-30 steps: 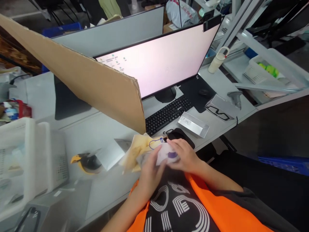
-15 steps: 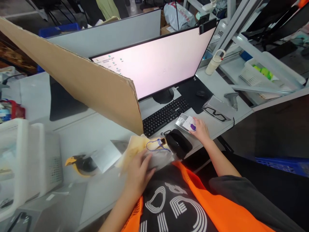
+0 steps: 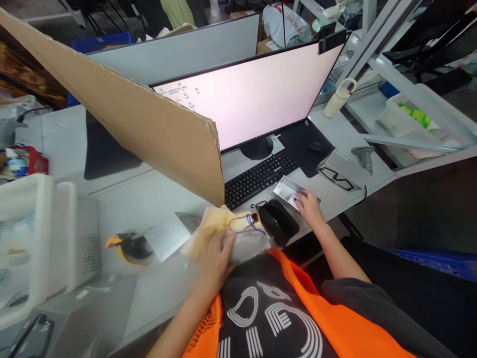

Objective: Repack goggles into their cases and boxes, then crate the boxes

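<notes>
My left hand (image 3: 214, 263) lies with fingers stretched over a yellowish sheet (image 3: 214, 221) and a clear plastic bag (image 3: 244, 246) at the desk's front edge. A looped blue cord (image 3: 246, 223) rests on top of them. My right hand (image 3: 310, 206) reaches into a small open grey box (image 3: 282, 189), its bent fingers on a white card (image 3: 292, 199) with a purple mark. The fingers cover most of the card. Just left of this hand sits a black glossy case (image 3: 278, 219) with a small cord loop.
A large cardboard sheet (image 3: 149, 124) stands upright before the monitor (image 3: 261, 94). Keyboard (image 3: 257, 181), glasses-printed box (image 3: 341, 171) and scanner (image 3: 363, 156) lie around the right hand. At left are a toy bird (image 3: 130, 248), a silver packet (image 3: 167, 236) and a white basket (image 3: 70, 238).
My right hand has shifted further over the small box, and less of the white card and its purple mark shows. My left hand stays on the sheet and bag. The view has shifted slightly.
</notes>
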`<state>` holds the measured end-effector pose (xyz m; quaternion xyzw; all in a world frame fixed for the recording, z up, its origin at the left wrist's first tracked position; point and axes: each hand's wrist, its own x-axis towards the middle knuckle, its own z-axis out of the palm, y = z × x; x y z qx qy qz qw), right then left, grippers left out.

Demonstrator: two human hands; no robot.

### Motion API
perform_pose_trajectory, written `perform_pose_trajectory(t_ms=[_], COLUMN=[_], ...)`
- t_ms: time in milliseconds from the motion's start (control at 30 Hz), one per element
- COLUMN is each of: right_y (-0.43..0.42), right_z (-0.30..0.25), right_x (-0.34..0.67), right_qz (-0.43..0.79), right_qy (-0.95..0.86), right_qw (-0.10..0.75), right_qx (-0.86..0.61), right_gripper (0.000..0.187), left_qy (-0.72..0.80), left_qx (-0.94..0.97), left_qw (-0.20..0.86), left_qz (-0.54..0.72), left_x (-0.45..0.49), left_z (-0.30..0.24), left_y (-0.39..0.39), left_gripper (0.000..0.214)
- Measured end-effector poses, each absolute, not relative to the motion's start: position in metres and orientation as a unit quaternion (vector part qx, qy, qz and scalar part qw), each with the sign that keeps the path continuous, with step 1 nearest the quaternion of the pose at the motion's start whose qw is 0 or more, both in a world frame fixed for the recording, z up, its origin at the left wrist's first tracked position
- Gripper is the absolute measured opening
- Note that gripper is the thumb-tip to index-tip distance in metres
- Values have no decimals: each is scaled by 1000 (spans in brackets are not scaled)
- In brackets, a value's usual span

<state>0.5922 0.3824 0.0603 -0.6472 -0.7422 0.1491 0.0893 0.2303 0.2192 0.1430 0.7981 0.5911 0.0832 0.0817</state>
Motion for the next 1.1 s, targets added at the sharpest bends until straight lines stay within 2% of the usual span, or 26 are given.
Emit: perform_pose_trajectory(t_ms=[300,467,600,733,867,1033,1100], right_y=[373,369,365,360,349,332,323], right_z=[77,77,80,92,111,126,130], right_x=[593,587,588,591,586,563,550], right_qz=[222,211,191,183,188,236,276], right_qy=[-751,-749,-727,-732,-749,-759,-752], right_qw=[-32,-75,-89,-51,15,153,171], right_qx=[-622,-624,-654,-654,-636,-587,-573], right_gripper=[39,27,32,30,32,27,25], left_qy=[593,600,609,613,597,629,669], left_qx=[785,762,738,718,713,671,624], left_qw=[105,161,198,228,242,233,225], left_qz=[144,184,212,239,279,317,334], left_x=[226,224,223,223,221,222,223], left_z=[133,133,135,136,136,140,143], left_y=[212,209,207,207,209,208,203], left_gripper=[64,60,56,49,52,59,60])
